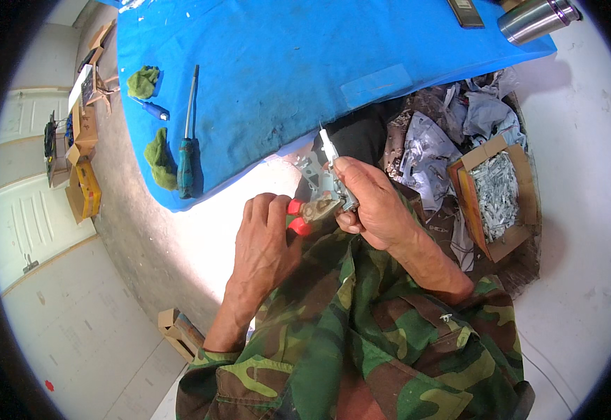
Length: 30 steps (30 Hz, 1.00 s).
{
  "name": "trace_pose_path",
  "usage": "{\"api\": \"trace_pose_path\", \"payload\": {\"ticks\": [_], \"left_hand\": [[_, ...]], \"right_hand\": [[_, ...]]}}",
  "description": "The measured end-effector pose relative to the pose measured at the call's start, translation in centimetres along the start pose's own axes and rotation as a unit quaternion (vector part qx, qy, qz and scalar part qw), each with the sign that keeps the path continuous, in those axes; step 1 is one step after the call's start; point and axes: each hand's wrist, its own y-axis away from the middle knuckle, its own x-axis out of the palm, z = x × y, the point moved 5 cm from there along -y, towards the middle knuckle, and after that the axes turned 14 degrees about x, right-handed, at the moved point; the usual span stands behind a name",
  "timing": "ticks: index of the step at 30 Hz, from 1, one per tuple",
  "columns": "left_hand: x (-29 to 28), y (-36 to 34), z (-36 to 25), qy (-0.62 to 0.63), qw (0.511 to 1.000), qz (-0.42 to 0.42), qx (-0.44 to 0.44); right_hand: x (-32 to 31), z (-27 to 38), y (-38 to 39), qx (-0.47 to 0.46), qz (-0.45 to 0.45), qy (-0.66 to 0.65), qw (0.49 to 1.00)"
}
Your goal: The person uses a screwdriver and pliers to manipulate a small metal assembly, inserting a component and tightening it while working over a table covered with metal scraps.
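Two hands over lap: left hand [267,238] gripping red-handled pliers [304,215], right hand [372,203] closed on one small metal part [326,183]. One screwdriver [187,157], two green rags [153,119] on blue tabletop [305,77].

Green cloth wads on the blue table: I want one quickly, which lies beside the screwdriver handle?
The lower wad, touching the teal screwdriver handle; the other lies farther up.

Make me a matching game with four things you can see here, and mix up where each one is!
Things:
1. screwdriver
2. pliers with red handles
3. cardboard box of grey bits
4. shiny metal flask

Places:
A. at the far corner of the blue cloth
B. on the floor by the person's right side
C. gripped in the left hand
D. lying on the blue cloth beside green rags

Pairs: 1-D, 2-C, 3-B, 4-A
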Motion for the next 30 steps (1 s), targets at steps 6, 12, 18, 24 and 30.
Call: {"api": "trace_pose_path", "payload": {"ticks": [6,12,18,24,30], "left_hand": [[0.4,0.0,0.1,0.035,0.999,0.015,-0.002],[0.1,-0.1,-0.2,0.024,1.000,-0.002,0.008],[0.0,-0.1,0.0,0.028,0.999,0.014,0.009],[0.2,0.1,0.3,0.025,1.000,0.003,0.015],[1.0,0.5,0.6,0.112,0.993,-0.008,0.025]], "right_hand": [[-0.2,-0.4,-0.1,0.013,0.003,0.011,1.000],[-0.1,-0.4,-0.1,0.011,0.007,0.006,1.000],[-0.3,-0.3,0.0,0.014,0.010,0.012,1.000],[-0.3,-0.2,-0.1,0.021,0.001,0.029,0.999],[-0.7,0.2,-0.2,-0.014,0.047,0.074,0.996]]}}
